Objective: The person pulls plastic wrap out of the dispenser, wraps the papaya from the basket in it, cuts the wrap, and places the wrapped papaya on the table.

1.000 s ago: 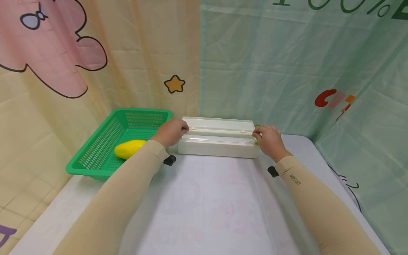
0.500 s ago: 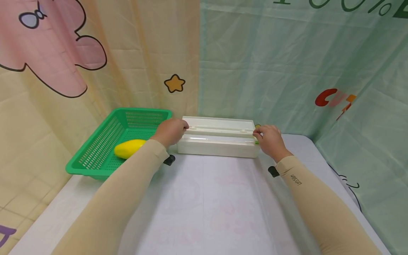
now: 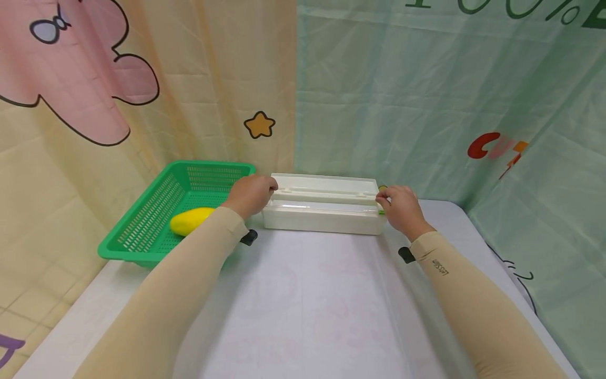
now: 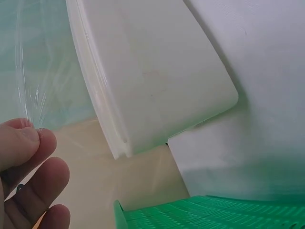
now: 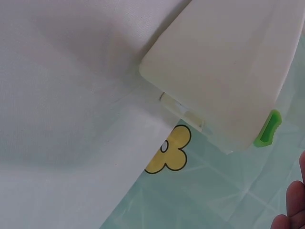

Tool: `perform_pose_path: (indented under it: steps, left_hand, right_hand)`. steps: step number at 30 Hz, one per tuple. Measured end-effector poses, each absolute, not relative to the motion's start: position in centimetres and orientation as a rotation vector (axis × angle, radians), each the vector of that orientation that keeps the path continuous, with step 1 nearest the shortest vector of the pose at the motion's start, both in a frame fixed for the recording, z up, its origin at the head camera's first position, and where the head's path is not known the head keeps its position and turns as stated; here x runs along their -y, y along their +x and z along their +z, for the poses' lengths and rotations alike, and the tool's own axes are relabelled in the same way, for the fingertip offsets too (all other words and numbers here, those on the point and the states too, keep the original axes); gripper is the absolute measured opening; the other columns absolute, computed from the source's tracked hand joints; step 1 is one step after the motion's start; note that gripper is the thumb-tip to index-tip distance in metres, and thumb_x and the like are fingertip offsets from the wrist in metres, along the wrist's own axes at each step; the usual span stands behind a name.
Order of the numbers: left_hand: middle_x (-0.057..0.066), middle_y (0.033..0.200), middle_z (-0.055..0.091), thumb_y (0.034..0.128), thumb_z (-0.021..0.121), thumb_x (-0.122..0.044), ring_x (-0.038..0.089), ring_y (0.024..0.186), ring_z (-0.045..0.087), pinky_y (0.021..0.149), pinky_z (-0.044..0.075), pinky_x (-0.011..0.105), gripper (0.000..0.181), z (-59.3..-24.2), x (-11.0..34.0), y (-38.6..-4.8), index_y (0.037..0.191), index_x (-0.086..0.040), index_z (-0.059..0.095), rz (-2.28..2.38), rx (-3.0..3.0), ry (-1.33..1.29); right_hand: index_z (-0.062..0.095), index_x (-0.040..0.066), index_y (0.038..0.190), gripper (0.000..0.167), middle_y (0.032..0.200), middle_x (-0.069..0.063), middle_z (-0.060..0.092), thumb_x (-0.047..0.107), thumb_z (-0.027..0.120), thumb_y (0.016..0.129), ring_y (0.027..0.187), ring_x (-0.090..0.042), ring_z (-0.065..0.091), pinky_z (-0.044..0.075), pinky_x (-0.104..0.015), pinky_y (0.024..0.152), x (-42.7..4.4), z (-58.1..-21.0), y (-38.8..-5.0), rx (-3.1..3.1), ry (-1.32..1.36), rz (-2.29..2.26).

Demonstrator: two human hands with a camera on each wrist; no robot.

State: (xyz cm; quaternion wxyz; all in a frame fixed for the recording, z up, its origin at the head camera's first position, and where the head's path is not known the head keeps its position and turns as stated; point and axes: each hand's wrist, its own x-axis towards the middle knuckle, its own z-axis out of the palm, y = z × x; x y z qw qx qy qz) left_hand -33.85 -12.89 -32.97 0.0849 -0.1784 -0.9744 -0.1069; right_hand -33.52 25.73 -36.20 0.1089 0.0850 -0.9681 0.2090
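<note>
A white cling film dispenser [image 3: 324, 220] stands at the back of the table with its lid [image 3: 330, 184] raised. My left hand [image 3: 249, 197] is at its left end. In the left wrist view, thumb and forefinger pinch the gathered corner of clear cling film [image 4: 33, 98]. At the dispenser's right end, my right hand [image 3: 402, 211] has thumb and forefinger pressed together at the film's other end; the film there is too clear to make out. A green slider [image 5: 269, 129] sticks out at the box's right end. Only a few fingertips [image 5: 294, 202] show in the right wrist view.
A green plastic basket [image 3: 125, 252] stands left of the dispenser, partly behind my left forearm. In it lies a smooth yellow fruit or vegetable [image 3: 191, 221]. A white cloth covers the table [image 3: 307, 305]. Printed curtains [image 3: 416, 105] hang close behind.
My left hand has moved slightly left, away from the dispenser's left end. My right hand, the dispenser and the basket have stayed put.
</note>
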Motion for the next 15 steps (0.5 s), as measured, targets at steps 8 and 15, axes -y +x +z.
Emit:
perform_pose_path:
  steps: [8, 15]
  left_hand:
    - [0.009, 0.114, 0.079, 0.1034, 0.056, -0.011, 0.029, 0.084, 0.066, 0.071, 0.056, 0.039, 0.032, -33.1, 12.93, -33.73, 0.126, -0.012, 0.078, -0.385, 2.847, -0.528]
    - [0.006, 0.115, 0.078, 0.1054, 0.055, -0.017, 0.027, 0.098, 0.069, 0.085, 0.058, 0.042, 0.029, -33.25, 12.93, -34.19, 0.12, -0.012, 0.079, -0.512, 2.88, -0.47]
  right_hand:
    - [0.072, 0.001, 0.116, 0.025, 0.121, -0.019, 0.071, 0.021, 0.058, 0.109, 0.119, -0.04, 0.053, 0.041, -0.058, 0.109, -26.04, -36.13, -33.44, 2.827, 0.268, 0.616]
    - [0.073, 0.0, 0.117, 0.028, 0.119, -0.021, 0.072, 0.021, 0.057, 0.11, 0.117, -0.039, 0.057, 0.048, -0.056, 0.102, -26.18, -35.65, -33.03, 2.826, 0.285, 0.635]
